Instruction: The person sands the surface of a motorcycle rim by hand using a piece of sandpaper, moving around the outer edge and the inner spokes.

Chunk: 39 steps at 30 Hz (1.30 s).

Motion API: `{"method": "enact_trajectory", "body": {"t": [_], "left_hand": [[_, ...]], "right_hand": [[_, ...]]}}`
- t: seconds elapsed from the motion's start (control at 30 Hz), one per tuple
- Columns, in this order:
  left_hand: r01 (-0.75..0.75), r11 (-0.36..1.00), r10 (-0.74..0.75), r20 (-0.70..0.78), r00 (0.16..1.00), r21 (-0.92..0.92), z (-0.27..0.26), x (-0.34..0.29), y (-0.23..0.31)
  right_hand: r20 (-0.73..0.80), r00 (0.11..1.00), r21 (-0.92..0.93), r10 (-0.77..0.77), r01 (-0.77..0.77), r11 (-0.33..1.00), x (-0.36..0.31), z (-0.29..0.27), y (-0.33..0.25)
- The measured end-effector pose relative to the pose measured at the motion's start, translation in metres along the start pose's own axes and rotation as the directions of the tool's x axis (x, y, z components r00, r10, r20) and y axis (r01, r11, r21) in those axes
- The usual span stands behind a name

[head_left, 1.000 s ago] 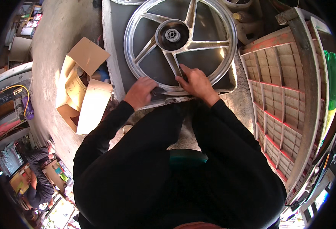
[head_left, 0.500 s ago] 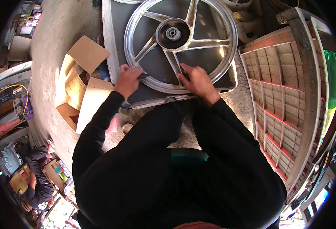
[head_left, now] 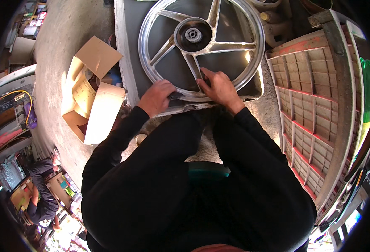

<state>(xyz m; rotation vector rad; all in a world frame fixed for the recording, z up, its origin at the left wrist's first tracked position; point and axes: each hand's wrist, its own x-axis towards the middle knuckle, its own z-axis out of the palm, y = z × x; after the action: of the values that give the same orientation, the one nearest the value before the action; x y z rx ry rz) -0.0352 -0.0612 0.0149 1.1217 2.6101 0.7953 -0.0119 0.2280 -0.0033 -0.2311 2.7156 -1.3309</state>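
A silver spoked alloy wheel (head_left: pixel 235 25) lies flat in a shallow grey metal tray (head_left: pixel 124 54) in front of me. My left hand (head_left: pixel 156 97) grips the near rim of the wheel at its lower left. My right hand (head_left: pixel 219 87) rests on the near rim beside a spoke, fingers curled over the metal. The hub (head_left: pixel 192 34) sits in the middle of the wheel. Both my forearms in black sleeves reach up from below.
An open cardboard box (head_left: pixel 93 90) stands on the concrete floor to the left of the tray. A red-and-grey slatted crate (head_left: pixel 315 101) leans at the right. Another person (head_left: pixel 40 197) in dark clothes sits at the lower left among clutter.
My left hand slid along the near rim, out to the left and then back to the lower left. The right hand stayed on the rim near the spoke.
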Motion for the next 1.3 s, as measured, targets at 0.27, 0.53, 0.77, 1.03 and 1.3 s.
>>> {"method": "enact_trajectory", "body": {"t": [0.27, 0.53, 0.77, 1.03, 1.3], "left_hand": [[0.003, 0.996, 0.0, -0.036, 0.999, 0.084, 0.006, -0.011, -0.009], [0.079, 0.958, -0.058, -0.082, 0.995, 0.276, -0.004, -0.009, -0.036], [0.051, 0.955, -0.024, -0.096, 0.995, 0.292, -0.013, -0.009, -0.028], [-0.086, 0.989, 0.085, 0.013, 0.996, 0.123, 0.004, -0.007, -0.01], [-0.042, 0.999, 0.041, 0.036, 0.998, 0.017, 0.006, -0.005, 0.019]], "right_hand": [[-0.011, 1.0, 0.008, -0.02, 0.02, 1.0, 0.0, -0.004, -0.004], [-0.009, 0.999, -0.005, -0.049, 0.048, 0.999, 0.0, -0.002, 0.001], [0.027, 1.0, 0.022, -0.012, 0.011, 1.0, 0.001, -0.006, -0.005], [0.008, 1.0, -0.014, -0.01, 0.01, 1.0, 0.0, -0.002, 0.0], [0.017, 1.0, -0.017, 0.016, -0.016, 1.0, 0.0, -0.002, -0.001]]}}
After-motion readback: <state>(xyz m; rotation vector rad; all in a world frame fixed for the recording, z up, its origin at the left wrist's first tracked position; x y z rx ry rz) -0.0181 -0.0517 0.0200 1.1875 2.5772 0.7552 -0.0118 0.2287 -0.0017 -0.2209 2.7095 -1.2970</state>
